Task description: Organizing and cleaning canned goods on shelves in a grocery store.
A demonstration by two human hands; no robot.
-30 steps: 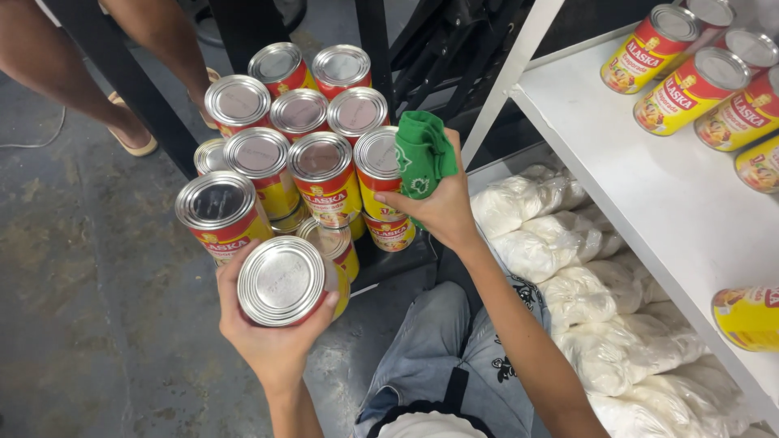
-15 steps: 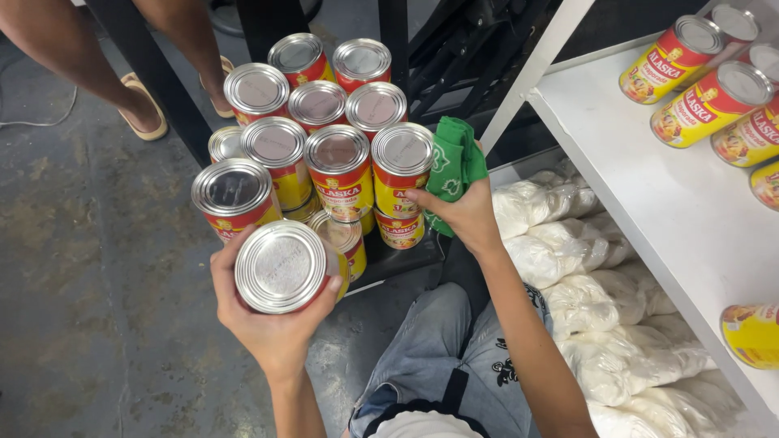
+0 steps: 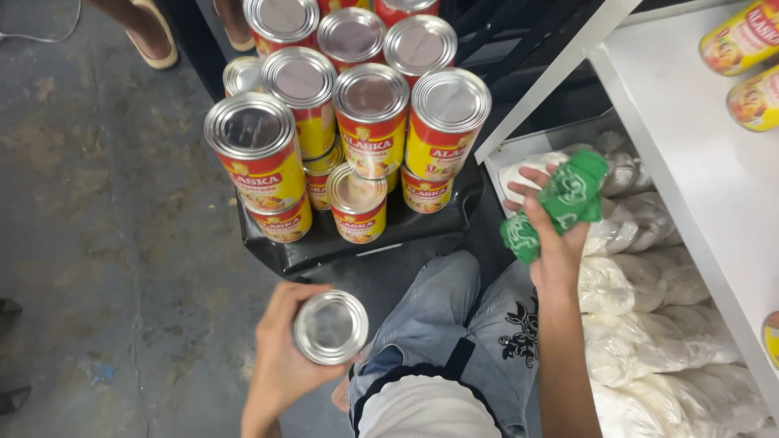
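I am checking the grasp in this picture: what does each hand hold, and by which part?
The left hand holds a can by its side wall, lid up. The right hand holds a crumpled green cloth around its middle.

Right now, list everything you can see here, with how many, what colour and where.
stacked cans: about a dozen, red and yellow, silver tops, on black tray
black tray: one, on floor, centre
white shelf: one, right
shelf cans: two plain, yellow and red, lying top right
white bags: many, under shelf
sandalled feet: another person's, top left
left hand: holds silver-topped can
right hand: holds green cloth
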